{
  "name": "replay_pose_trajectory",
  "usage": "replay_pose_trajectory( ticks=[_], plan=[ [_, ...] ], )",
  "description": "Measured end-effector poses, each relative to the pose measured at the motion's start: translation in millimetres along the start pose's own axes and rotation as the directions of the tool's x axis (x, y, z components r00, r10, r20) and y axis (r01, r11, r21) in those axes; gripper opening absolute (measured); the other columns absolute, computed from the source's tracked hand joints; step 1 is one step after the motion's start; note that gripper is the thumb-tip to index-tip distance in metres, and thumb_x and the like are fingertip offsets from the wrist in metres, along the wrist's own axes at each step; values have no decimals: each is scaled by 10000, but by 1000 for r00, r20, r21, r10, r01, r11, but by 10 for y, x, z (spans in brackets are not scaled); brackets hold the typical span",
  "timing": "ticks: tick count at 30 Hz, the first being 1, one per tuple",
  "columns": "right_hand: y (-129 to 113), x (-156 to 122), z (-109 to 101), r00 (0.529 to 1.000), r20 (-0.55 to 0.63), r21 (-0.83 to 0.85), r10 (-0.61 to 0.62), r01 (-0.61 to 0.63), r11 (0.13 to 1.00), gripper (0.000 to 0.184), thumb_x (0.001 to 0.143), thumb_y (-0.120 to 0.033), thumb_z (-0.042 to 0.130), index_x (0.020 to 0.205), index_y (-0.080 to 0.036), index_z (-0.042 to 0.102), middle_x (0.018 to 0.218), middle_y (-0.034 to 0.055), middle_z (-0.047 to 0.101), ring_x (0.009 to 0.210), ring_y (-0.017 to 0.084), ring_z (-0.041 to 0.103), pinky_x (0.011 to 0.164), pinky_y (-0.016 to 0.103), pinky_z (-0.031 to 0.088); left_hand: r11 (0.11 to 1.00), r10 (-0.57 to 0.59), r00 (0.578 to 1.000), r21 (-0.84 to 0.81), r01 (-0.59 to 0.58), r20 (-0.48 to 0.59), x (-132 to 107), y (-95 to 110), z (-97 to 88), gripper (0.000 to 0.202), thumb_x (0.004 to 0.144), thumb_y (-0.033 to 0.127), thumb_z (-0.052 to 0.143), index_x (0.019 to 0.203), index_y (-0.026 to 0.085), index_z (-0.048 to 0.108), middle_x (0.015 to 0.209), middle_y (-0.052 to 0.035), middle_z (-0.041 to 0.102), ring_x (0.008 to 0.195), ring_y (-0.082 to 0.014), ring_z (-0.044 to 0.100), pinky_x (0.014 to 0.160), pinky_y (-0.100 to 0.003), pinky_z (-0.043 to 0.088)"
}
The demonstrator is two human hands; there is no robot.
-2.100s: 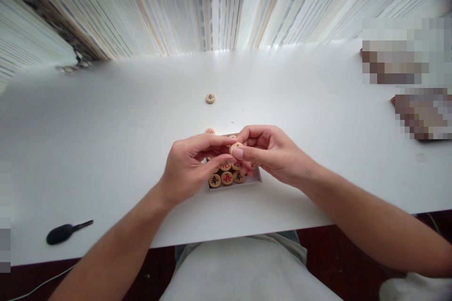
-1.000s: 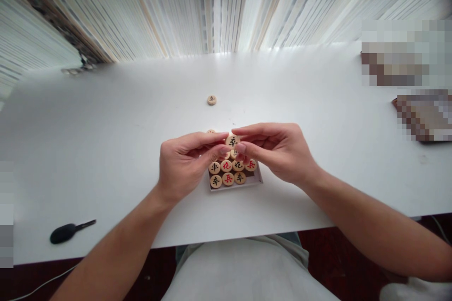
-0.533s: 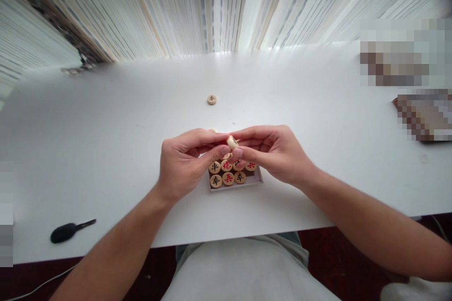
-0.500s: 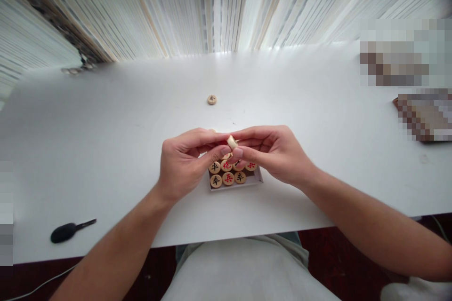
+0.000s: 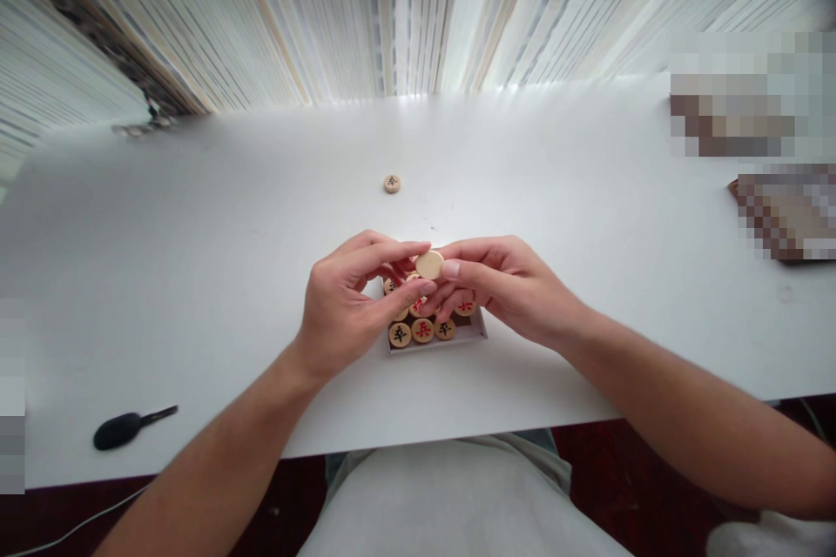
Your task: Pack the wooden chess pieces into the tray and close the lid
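Observation:
A round wooden Chinese chess piece (image 5: 429, 265) is held up between my two hands, its blank face towards me. My right hand (image 5: 500, 278) pinches its right edge, thumb in front. The index finger and thumb of my left hand (image 5: 356, 291) close about its upper and lower edges. Just beneath the hands lies a shallow open box (image 5: 470, 336) of similar pieces with black or red characters. Its front row shows a black piece (image 5: 400, 334), a red piece (image 5: 422, 330) and another black piece (image 5: 445, 328), with a bare spot at the right. My fingers hide the back rows.
A single black-marked piece (image 5: 392, 184) lies farther back on the white table (image 5: 228, 278). At the front left is a black paddle-shaped object (image 5: 124, 431) with a handle. Blurred-out brown objects (image 5: 780, 222) stand at the right, and a striped curtain (image 5: 418, 9) hangs behind.
The piece in my hands has turned from edge-on to showing its blank face. My left thumb and index finger have spread apart around it, and the right thumb has shifted up its right side.

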State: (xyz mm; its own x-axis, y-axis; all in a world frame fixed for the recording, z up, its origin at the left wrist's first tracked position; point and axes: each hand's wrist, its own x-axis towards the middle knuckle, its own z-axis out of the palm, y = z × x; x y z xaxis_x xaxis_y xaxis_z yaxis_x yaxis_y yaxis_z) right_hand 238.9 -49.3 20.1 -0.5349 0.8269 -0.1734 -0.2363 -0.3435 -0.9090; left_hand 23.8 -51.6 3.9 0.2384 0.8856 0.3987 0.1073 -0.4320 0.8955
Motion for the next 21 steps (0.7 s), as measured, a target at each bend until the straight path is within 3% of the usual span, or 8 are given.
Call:
replay_pose_trajectory(
  ticks=[5, 11, 17, 21],
  plan=[
    [-16, 7, 9, 999, 10, 24, 43, -43, 999, 290, 897, -437, 883, 970, -158, 851, 812, 69, 820, 707, 167, 783, 678, 248, 658, 1000, -14, 1000, -15, 13, -21, 11, 20, 15, 312, 816, 310, 966, 1104, 235, 872, 917, -56, 785, 781, -147, 716, 717, -257, 657],
    [-21, -16, 37, 1000, 11, -94, 21, -20, 995, 325, 835, -452, 940, 887, -167, 793, 751, 39, 780, 658, 154, 741, 616, 242, 624, 997, 61, 998, 55, -62, 17, -15, -12, 0, 299, 843, 328, 948, 1120, 256, 861, 888, -41, 775, 768, -150, 715, 709, -274, 620],
    [-5, -24, 69, 999, -17, -123, 40, -42, 992, 429, 770, -460, 987, 706, -176, 672, 637, 1, 706, 550, 120, 656, 515, 223, 541, 953, 226, 971, 191, -237, 73, 11, 22, 5, 210, 897, 298, 900, 1091, 240, 846, 832, -21, 756, 699, -128, 678, 668, -252, 577],
    [8, -19, 75, 1000, -25, -156, -2, -2, 988, 422, 817, -427, 959, 671, -164, 664, 609, -15, 667, 531, 105, 632, 483, 201, 504, 922, 304, 947, 222, -319, 101, 30, 34, 15, 176, 903, 231, 888, 1064, 203, 821, 836, -11, 747, 692, -106, 665, 667, -221, 561]
  ],
)
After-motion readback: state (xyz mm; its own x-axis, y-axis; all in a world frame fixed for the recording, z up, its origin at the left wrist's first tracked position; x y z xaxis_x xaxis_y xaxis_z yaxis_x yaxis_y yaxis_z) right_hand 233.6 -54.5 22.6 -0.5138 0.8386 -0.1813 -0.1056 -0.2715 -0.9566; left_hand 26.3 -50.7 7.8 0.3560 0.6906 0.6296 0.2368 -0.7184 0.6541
